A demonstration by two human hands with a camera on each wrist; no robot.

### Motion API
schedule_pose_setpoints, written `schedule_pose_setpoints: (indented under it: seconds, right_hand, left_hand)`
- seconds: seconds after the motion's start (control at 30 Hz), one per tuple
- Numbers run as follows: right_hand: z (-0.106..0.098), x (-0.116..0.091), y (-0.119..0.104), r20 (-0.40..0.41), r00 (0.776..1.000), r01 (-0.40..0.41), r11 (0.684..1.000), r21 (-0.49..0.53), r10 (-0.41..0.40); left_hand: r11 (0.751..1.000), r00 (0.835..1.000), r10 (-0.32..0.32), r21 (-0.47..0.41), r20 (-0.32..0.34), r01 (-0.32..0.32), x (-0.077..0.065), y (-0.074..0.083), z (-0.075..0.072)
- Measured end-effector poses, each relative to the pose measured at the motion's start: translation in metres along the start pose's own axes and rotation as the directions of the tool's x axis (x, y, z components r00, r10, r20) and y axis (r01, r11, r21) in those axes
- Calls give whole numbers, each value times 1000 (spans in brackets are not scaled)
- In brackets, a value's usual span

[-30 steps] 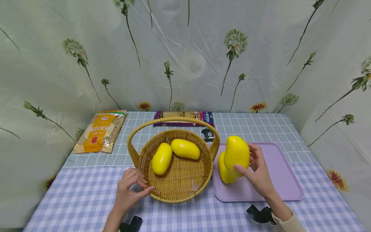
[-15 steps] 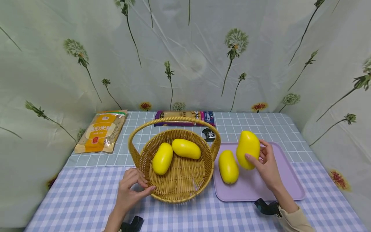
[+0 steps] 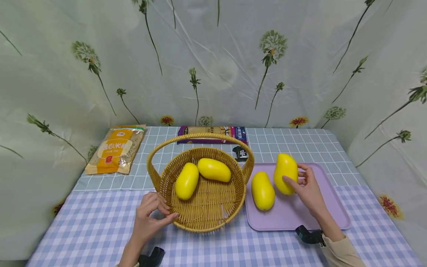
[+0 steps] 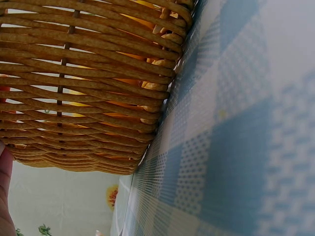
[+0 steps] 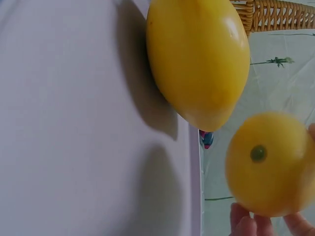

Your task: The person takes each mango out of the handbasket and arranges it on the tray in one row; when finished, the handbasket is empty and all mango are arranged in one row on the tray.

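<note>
The worktop wore two cloths: a blue-and-white checked one along the near side and a grey one with thin white lines at the back. A pale curtain printed with dandelions hung behind and to both sides, creased here and there. At the back left lay an orange-and-tan bag; farther along, behind the basket, were a long purple packet and a small black packet.

The person's right hand had its fingers curled round a mango, holding it just above the lilac tray, beside a second mango lying there. The held one was bright yellow and glossy, plump below and narrower towards its tilted top, with a dark green spot on one end; its shadow fell on the tray.

The left hand pinched the near left rim of the wicker basket, where an upright-lying mango and a crosswise mango sat close together beneath the arched handle.
</note>
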State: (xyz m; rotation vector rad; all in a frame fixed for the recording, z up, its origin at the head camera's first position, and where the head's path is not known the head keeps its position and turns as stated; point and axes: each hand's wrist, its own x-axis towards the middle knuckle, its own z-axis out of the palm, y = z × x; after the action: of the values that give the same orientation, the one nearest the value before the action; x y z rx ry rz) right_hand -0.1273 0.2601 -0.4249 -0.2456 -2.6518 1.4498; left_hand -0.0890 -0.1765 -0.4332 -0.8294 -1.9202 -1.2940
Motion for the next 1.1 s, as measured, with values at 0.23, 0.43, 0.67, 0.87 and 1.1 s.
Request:
schedule_pose_setpoints:
  seconds: [0.23,0.43,0.67,0.87,1.1]
  right_hand:
    - [-2,1,-2,77,996,-40,998,-52,44]
    - [-2,1,2,113,991,-64,996,-62,71]
    - [-2,0,6,132,988,-63,993,-99,75]
    - [-3,-3,8,152,983,-77,986,-145,99]
    - [-4,-6,9,205,970,-96,978,-185,134]
  left_hand:
    - [1000,1000,7,-3,-2,-7,1,-1,0]
    - [1000,1000,5,-7,-2,-5,0,-1,0]
    - [1000,1000,3,-5,-3,-3,1,0,1]
    - [1000,1000,-4,-1,-3,4,1,0,1]
    - [1000,1000,-10,-6,0,10,1,1,0]
